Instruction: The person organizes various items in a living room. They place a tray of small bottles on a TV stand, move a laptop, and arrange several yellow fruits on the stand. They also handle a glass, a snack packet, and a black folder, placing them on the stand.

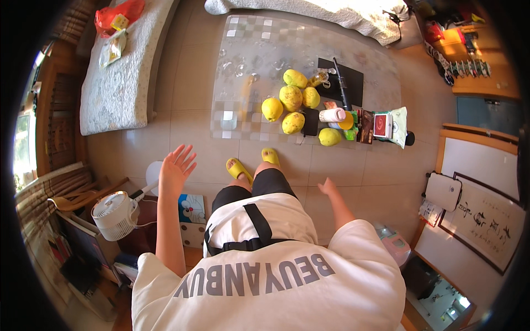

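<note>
My left hand (177,165) is raised over the tiled floor, palm up, with its fingers spread and nothing in it. Over the floor on the other side, my right hand (328,187) hangs away from my body; its fingers are partly hidden and no object shows in it. Before me, several yellow pomelo-like fruits (290,97) rest on a low table with a patterned cover (244,89). Among them lie a dark phone-like object (310,121) and a pink bottle (332,115). A black stick-like object (342,85) crosses a black mat (356,85).
A bed-like seat (120,87) with a red plastic bag (124,16) stands at the upper left. Near my left arm is a white fan (116,213). Packets and a red-and-white box (382,125) sit at the table's right end. A framed calligraphy piece (482,223) is at the right.
</note>
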`<action>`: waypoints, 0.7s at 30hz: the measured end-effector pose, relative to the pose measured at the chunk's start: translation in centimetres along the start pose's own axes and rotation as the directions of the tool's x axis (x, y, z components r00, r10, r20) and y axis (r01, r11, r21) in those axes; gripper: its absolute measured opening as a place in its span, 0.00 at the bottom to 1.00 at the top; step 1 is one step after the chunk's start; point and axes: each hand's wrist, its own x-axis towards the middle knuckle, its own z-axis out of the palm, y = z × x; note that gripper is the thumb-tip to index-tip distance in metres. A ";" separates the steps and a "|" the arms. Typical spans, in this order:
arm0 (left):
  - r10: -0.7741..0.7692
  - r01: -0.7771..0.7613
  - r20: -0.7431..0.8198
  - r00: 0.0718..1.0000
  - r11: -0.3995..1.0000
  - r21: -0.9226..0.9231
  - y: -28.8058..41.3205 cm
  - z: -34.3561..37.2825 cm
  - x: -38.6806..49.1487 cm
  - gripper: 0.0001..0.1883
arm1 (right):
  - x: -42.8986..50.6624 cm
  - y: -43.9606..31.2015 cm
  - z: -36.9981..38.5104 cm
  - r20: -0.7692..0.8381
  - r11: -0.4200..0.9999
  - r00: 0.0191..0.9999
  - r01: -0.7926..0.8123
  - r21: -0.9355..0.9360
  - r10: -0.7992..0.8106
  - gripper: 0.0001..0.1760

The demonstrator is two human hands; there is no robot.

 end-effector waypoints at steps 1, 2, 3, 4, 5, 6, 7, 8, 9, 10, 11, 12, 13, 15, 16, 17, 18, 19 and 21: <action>-0.031 0.030 -0.034 0.999 0.999 -0.046 -0.8 -0.9 0.1 0.27 | 2.1 -0.9 -0.1 -0.051 1.000 0.999 -0.003 -0.016 0.002 0.43; -0.059 0.052 -0.074 0.996 0.995 -0.088 -1.5 -1.7 0.1 0.27 | 4.3 -2.5 -0.4 -0.096 1.000 0.995 0.003 -0.030 -0.006 0.46; -0.083 0.068 -0.112 0.990 0.989 -0.130 -2.1 -2.1 0.2 0.26 | 6.0 -5.4 -1.7 -0.091 1.000 0.996 -0.001 0.023 0.003 0.49; -0.120 0.091 -0.166 0.979 0.981 -0.173 -2.5 -1.8 0.2 0.25 | 7.6 -8.7 -3.1 -0.085 0.997 0.996 -0.009 0.077 0.015 0.53; -0.132 0.096 -0.189 0.973 0.977 -0.192 -2.8 -1.4 0.3 0.25 | 9.6 -11.2 -3.8 -0.099 0.985 0.995 -0.010 0.174 0.028 0.56; -0.152 0.105 -0.209 0.966 0.971 -0.216 -3.1 -0.8 0.4 0.25 | 12.7 -12.6 -3.1 -0.191 0.960 0.982 0.061 0.272 -0.009 0.57; -0.172 0.113 -0.235 0.957 0.963 -0.245 -3.4 -0.3 0.3 0.25 | 16.0 -13.6 -2.1 -0.278 0.924 0.960 0.141 0.355 -0.040 0.58; -0.185 0.104 -0.291 0.939 0.957 -0.272 -3.9 0.3 0.2 0.24 | 17.6 -16.1 -2.3 -0.224 0.907 0.974 0.075 0.414 0.022 0.60; -0.191 0.095 -0.319 0.928 0.951 -0.294 -4.7 0.6 0.1 0.24 | 18.4 -18.4 -2.6 -0.167 0.884 0.982 0.002 0.467 0.086 0.62; -0.191 0.074 -0.349 0.917 0.944 -0.321 -5.4 0.8 0.0 0.24 | 19.2 -20.3 -2.8 -0.118 0.856 0.980 -0.078 0.510 0.159 0.62; -0.191 0.052 -0.379 0.905 0.936 -0.349 -6.3 1.1 -0.1 0.24 | 19.9 -21.8 -3.1 -0.067 0.823 0.971 -0.158 0.545 0.231 0.63; -0.205 0.043 -0.422 0.883 0.931 -0.362 -7.1 1.4 -0.1 0.24 | 19.7 -23.3 -3.7 -0.019 0.761 0.946 -0.249 0.599 0.324 0.63; -0.217 0.048 -0.405 0.888 0.920 -0.389 -8.0 1.5 0.2 0.24 | 20.4 -23.8 -3.6 -0.037 0.728 0.926 -0.270 0.631 0.376 0.62; -0.230 0.031 -0.397 0.888 0.894 -0.448 -9.9 0.8 -0.4 0.24 | 23.8 -23.6 -1.7 -0.061 0.683 0.865 -0.348 0.642 0.499 0.61; -0.261 0.014 -0.455 0.851 0.878 -0.479 -10.4 1.4 -0.9 0.24 | 23.4 -24.4 -1.7 -0.066 0.725 0.876 -0.351 0.593 0.478 0.59; -0.264 -0.029 -0.479 0.837 0.853 -0.521 -12.0 1.4 -2.1 0.24 | 22.4 -25.6 -2.1 -0.040 0.726 0.863 -0.398 0.562 0.504 0.58; -0.276 -0.043 -0.522 0.807 0.855 -0.518 -12.5 2.2 -2.9 0.24 | 21.6 -26.1 -2.5 -0.025 0.726 0.852 -0.429 0.537 0.523 0.59; -0.280 -0.046 -0.543 0.792 0.859 -0.510 -12.3 3.1 -2.7 0.24 | 23.1 -25.0 -1.8 -0.083 0.746 0.850 -0.404 0.529 0.520 0.59; -0.298 -0.085 -0.606 0.738 0.850 -0.521 -13.7 4.6 -3.9 0.22 | 20.8 -26.7 -1.8 -0.128 0.728 0.839 -0.371 0.576 0.529 0.61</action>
